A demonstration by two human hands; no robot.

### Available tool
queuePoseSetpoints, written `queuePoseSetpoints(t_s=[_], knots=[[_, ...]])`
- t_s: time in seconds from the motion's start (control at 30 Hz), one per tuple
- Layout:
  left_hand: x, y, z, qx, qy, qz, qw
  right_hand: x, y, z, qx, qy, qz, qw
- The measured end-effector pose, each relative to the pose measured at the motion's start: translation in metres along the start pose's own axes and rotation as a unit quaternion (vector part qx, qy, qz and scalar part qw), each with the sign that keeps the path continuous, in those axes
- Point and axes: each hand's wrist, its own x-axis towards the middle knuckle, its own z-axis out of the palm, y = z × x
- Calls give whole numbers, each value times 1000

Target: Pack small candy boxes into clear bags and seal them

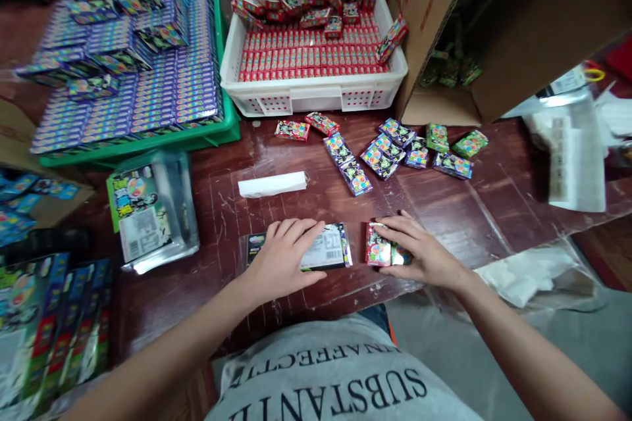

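Observation:
My left hand lies with its fingers stretched out over a flat dark packet in a clear plastic sleeve, which carries a white label with a barcode. To the right of it, my right hand curves its fingers around small printed boxes on the table: a red box shows at the left, and a green one is partly covered by the fingers. Just beyond my left hand rests a white folded strip. Purple boxes lie farther out, between the two hands.
A white basket of red boxes stands at the back, beside a green tray stacked with purple boxes. An open carton is at back right. Plastic sleeves lie at left; loose boxes are scattered on the table.

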Motion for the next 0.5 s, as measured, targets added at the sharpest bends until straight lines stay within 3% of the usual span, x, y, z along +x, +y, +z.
queuePoseSetpoints(t_s=[0.13,0.27,0.5], knots=[[-3,6,-9,-41,2,23,999,29,-13,8,85,-21,-72,994],[-11,8,-14,-59,23,25,998,55,-18,4,81,-18,-118,990],[-16,13,4,13,110,-95,989,82,-36,13,-19,-5,-96,995]])
